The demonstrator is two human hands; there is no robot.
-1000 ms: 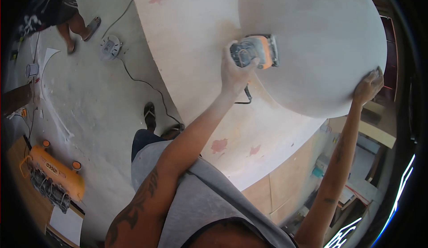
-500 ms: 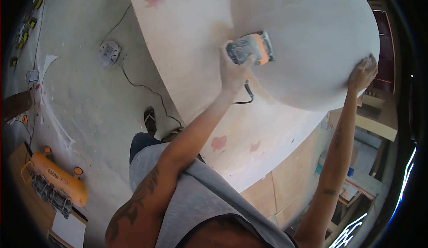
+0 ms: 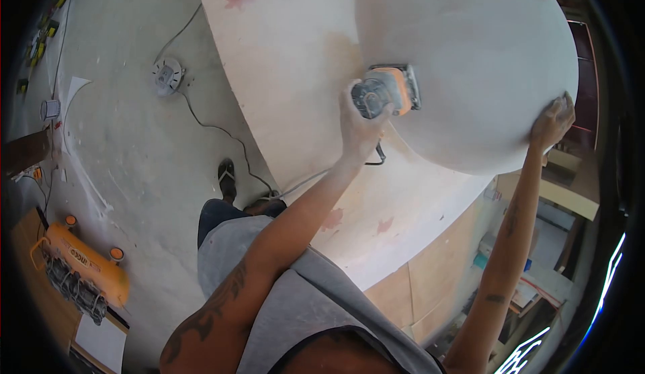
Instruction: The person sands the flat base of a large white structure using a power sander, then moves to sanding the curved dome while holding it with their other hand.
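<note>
My left hand (image 3: pixel 359 129) grips an orange and grey power sander (image 3: pixel 390 90), pressed flat against the lower left side of a large, smooth, pale grey dome (image 3: pixel 470 31). My right hand (image 3: pixel 552 124) rests with its fingers spread on the dome's right edge. The dome sits on a curved plywood panel (image 3: pixel 289 58) that has pinkish filler patches. A black cord loops down from the sander just below my left hand.
An orange air compressor (image 3: pixel 84 270) stands on the dusty floor at the lower left. A round white device (image 3: pixel 166 75) with a black cable (image 3: pixel 215 127) lies on the floor. My sandalled foot (image 3: pixel 226 176) is near the panel's base. Shelves and boards crowd the lower right.
The sander and my left hand have shifted slightly down and to the right on the dome. A person seen at the upper left a second ago has left the view.
</note>
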